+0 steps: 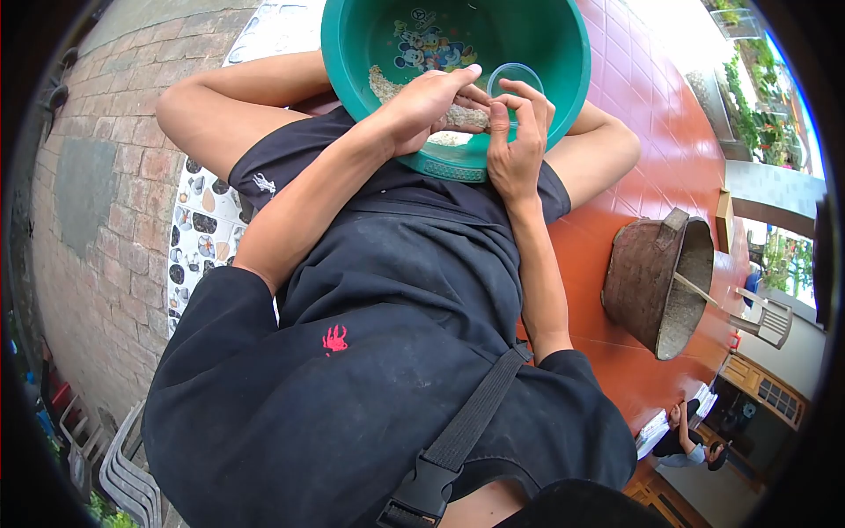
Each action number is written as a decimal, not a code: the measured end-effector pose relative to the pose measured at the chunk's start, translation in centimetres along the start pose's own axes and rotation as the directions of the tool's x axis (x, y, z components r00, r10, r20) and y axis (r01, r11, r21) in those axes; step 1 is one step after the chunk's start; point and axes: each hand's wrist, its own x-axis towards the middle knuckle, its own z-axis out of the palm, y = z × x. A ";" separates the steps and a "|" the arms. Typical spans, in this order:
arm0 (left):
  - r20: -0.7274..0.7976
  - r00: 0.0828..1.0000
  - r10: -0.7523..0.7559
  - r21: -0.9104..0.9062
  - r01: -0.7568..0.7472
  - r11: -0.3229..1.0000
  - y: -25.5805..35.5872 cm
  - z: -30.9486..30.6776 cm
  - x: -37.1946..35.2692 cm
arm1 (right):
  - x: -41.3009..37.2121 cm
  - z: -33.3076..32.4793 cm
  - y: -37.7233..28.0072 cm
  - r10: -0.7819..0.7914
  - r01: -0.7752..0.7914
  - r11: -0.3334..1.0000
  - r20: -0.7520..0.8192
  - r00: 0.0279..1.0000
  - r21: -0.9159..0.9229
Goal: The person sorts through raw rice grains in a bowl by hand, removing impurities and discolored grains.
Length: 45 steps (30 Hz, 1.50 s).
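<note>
A green basin [343,66] with cartoon figures printed inside rests on my lap. My left hand [427,106] reaches into it, thumb up, with its fingers under a rough, pale, grain-textured lump [466,117] whose kind I cannot make out. My right hand [519,136] is at the lump's right end, thumb and fingers bent together in a pinch. More pale grainy material [385,85] shows left of my left hand, partly hidden by it. Whitish stuff [451,138] lies low in the basin. A clear round container [525,74] stands inside, behind my right fingers.
A large brown wooden tub [638,273] with a stick in it stands on the red tiled floor [581,290] to the right. Brick paving [114,167] lies to the left. Stacked chairs [128,466] are at lower left. Another person [691,449] sits at lower right.
</note>
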 end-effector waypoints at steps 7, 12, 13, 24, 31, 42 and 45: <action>0.055 0.997 -0.060 -0.034 0.062 0.997 0.2 -0.2 0.1 | 0.3 0.1 0.2 0.077 -0.084 0.996 -0.175 0.982 -0.033; 0.078 0.996 -0.042 0.025 0.040 0.999 0.2 -0.4 -0.2 | 0.0 0.2 -0.4 -0.070 0.070 0.997 0.011 0.997 -0.045; 0.080 0.996 -0.044 0.023 0.042 0.999 0.1 -0.2 -0.3 | 0.1 0.1 -0.4 -0.068 0.069 0.997 0.012 0.998 -0.046; 0.073 0.996 -0.050 0.127 0.040 0.991 0.3 0.3 -0.9 | 0.3 0.0 -0.9 -0.185 0.192 0.980 0.104 0.977 -0.060; 0.103 0.994 -0.022 0.145 0.007 0.989 0.0 0.2 -0.8 | 0.1 0.4 -0.6 -0.162 0.171 0.984 0.135 0.977 -0.054; 0.076 0.997 -0.026 0.164 0.013 0.986 0.3 0.4 -1.0 | 0.2 0.3 -0.7 -0.160 0.166 0.985 0.141 0.977 -0.037; 0.075 0.997 -0.031 0.192 0.016 0.981 0.2 0.3 -0.8 | 0.2 0.4 -0.5 -0.141 0.147 0.989 0.158 0.977 -0.027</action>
